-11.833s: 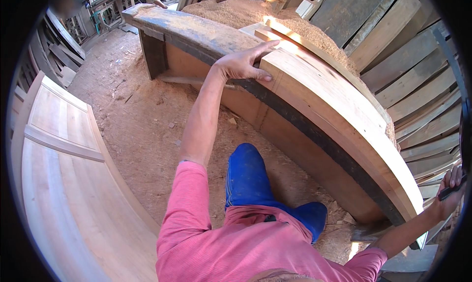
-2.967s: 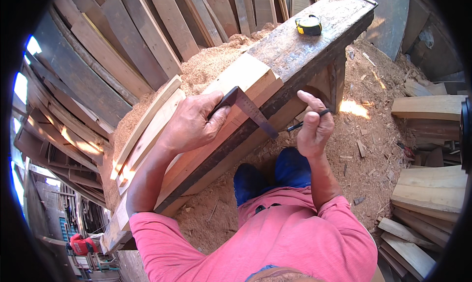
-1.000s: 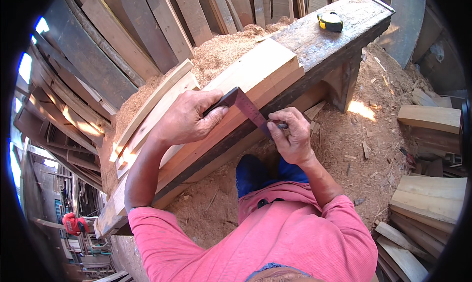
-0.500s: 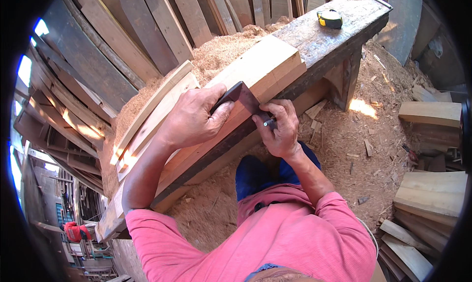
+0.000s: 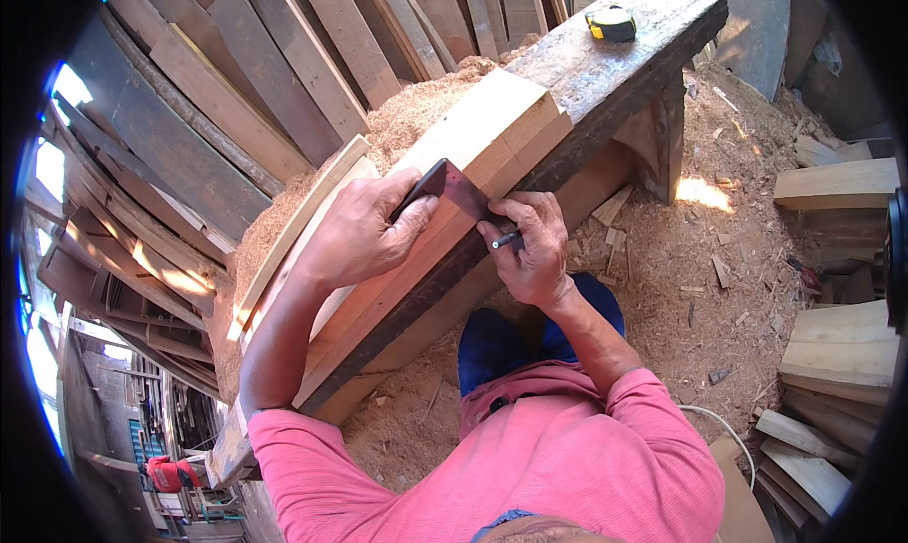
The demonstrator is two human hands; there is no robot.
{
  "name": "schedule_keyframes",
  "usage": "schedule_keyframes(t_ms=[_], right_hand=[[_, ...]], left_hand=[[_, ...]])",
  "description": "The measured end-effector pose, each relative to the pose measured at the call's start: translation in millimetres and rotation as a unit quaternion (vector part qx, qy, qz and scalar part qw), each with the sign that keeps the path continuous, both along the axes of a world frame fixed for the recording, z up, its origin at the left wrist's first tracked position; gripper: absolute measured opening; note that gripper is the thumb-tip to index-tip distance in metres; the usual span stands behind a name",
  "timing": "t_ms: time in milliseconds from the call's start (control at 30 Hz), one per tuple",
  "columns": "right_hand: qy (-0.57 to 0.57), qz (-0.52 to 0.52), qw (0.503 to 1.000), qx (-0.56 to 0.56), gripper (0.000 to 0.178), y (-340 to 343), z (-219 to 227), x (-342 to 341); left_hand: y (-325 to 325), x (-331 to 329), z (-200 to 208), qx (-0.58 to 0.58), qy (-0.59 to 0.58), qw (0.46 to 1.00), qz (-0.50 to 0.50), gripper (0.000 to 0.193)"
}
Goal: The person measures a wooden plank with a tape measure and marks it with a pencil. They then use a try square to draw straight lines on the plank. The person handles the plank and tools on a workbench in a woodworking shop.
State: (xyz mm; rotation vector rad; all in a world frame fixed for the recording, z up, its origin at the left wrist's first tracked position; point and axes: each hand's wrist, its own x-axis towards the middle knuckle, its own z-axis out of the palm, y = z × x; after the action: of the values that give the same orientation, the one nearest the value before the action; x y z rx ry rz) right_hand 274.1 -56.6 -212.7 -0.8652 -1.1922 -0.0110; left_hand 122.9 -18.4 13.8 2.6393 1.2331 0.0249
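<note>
My left hand grips a dark angled piece, which looks like a square, between thumb and fingers. It rests at the end of a reddish wooden board lying along the bench. In my right hand, thumb and fingers pinch a thin dark pen-like marker with a pale end. The right fingertips are at the near edge of the dark piece. Just beyond it a thick pale wood block lies on the bench.
A narrow worn bench runs diagonally, bearing a yellow and black tape measure. Leaning planks line the back. Sawdust heaps behind the bench; stacked boards stand at right. A red tool sits far left.
The whole view has shifted slightly. My right hand has turned the marker, so its pale end now points toward the lower left. My left hand still holds the dark piece on the board.
</note>
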Motion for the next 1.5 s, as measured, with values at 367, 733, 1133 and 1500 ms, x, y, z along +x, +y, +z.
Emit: schedule_keyframes(t_ms=[367, 733, 1133, 1500], right_hand=[[0.004, 0.010, 1.000, 0.005, 0.036, 0.9, -1.1, -1.2], [0.144, 0.006, 0.990, -0.007, 0.040, -30.9, -7.9, 54.5], [0.086, 0.115, 0.989, 0.044, 0.031, -34.8, 7.8, 52.8], [0.044, 0.126, 0.989, 0.058, 0.037, -25.6, 18.7, 51.6]], left_hand=[[-0.9, 0.6, -2.1, 0.009, 0.002, 1.000, 0.000, 0.022], [-3.8, -0.1, -6.4, 0.018, -0.010, 1.000, 0.014, 0.021], [-6.2, 1.7, -4.9, 0.030, -0.013, 0.999, 0.011, 0.022], [-3.9, 0.7, -3.1, 0.022, 0.002, 1.000, 0.008, 0.022]])
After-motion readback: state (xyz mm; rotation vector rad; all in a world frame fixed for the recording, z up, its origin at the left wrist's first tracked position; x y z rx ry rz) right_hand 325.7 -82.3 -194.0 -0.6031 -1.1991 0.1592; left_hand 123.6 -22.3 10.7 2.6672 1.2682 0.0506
